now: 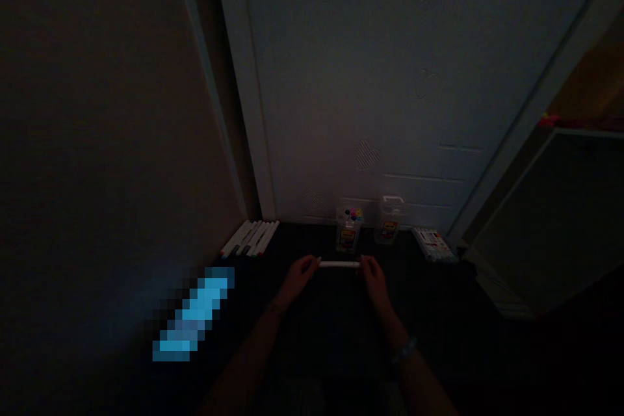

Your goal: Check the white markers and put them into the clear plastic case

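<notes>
A slim white marker [340, 264] lies level between my two hands, over the dark tabletop. My left hand [301, 276] pinches its left end, and my right hand [373, 273] pinches the right end. Just beyond it stands a clear plastic container [347, 231] with a label and several colourful marker tips showing at its top. To that container's right is a second clear container [389, 224] with a handle; its contents are too dim to make out. The room is very dark, so fine detail on the marker is lost.
Several white markers [251, 237] lie in a row at the back left of the dark table [331, 331]. A clear pack of markers [433, 244] sits at the back right. A blurred-out bright blue screen [195, 313] is at the left. Behind rises a pale panel [341, 78].
</notes>
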Demonstrator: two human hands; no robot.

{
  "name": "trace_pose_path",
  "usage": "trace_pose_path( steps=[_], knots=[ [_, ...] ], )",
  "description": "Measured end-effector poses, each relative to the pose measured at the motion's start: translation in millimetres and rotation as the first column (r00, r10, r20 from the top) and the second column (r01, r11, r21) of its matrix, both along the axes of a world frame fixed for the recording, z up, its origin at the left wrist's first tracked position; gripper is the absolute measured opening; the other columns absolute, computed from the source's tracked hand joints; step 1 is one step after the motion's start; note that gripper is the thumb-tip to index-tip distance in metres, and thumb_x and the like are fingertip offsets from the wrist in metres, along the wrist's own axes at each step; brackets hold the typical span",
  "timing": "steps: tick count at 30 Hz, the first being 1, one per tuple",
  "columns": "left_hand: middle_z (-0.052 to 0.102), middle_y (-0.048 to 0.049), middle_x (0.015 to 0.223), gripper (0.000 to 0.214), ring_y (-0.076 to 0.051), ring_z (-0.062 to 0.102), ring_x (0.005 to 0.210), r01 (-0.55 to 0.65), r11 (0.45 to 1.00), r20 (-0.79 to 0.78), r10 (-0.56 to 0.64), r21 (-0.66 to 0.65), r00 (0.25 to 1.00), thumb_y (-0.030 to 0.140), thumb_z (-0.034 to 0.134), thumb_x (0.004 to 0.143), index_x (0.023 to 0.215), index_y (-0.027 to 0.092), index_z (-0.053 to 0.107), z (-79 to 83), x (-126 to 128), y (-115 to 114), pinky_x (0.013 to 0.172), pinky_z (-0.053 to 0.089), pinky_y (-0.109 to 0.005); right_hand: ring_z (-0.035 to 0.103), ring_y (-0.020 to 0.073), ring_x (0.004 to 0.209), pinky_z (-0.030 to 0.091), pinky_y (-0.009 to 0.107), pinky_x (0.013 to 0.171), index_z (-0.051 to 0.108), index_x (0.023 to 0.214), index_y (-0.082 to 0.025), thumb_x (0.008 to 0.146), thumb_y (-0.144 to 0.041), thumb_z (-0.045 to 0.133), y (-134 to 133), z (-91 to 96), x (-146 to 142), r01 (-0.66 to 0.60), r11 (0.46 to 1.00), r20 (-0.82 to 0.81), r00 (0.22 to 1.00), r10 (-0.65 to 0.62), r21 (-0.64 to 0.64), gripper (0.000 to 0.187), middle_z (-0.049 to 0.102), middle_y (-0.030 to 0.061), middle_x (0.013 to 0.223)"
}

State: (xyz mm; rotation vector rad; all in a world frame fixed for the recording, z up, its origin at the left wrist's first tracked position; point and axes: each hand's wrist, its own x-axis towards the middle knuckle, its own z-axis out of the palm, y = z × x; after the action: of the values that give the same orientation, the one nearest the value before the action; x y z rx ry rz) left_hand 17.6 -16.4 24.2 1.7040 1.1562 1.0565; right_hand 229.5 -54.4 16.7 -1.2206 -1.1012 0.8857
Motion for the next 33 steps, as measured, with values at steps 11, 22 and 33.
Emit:
trace_pose_path(
  steps=[11,22,33],
  knots=[
    [0.055,0.0008,0.067,0.039,-0.013,0.05,0.063,0.034,0.999,0.064,-0.033,-0.007,0.997,0.052,0.049,0.076,0.088,0.017,0.062,5.2,0.5,-1.4,0.06,0.039,-0.023,0.05,0.0154,0.063,0.038,0.024,0.054,0.059,0.087,-0.019,0.074,-0.054,0.053,2.4,-6.0,-0.2,0.021,1.0,-0.019,1.0,-0.021,0.02,0.037,0.058,0.0011,0.07],
    [0.056,0.0004,0.068,0.039,-0.014,0.051,0.067,0.049,0.999,0.021,-0.049,0.004,0.999,0.05,0.048,0.078,0.093,0.017,0.063,4.0,-1.2,-2.1,0.062,0.039,-0.023,0.05,0.0139,0.06,0.038,0.023,0.054,0.057,0.077,-0.02,0.074,-0.056,0.053,2.3,-5.8,0.2,0.042,0.999,0.005,0.999,-0.042,-0.003,0.036,0.056,-0.0008,0.065],
    [0.053,0.0016,0.062,0.04,-0.014,0.049,0.063,0.029,1.0,0.002,-0.029,0.002,1.0,0.053,0.046,0.077,0.083,0.017,0.062,3.1,-0.6,-0.7,0.062,0.038,-0.023,0.046,0.0124,0.055,0.036,0.022,0.05,0.054,0.07,-0.02,0.074,-0.057,0.052,0.6,-2.2,-1.2,0.039,0.999,-0.003,0.999,-0.039,-0.015,0.037,0.052,-0.0022,0.06]
  ],
)
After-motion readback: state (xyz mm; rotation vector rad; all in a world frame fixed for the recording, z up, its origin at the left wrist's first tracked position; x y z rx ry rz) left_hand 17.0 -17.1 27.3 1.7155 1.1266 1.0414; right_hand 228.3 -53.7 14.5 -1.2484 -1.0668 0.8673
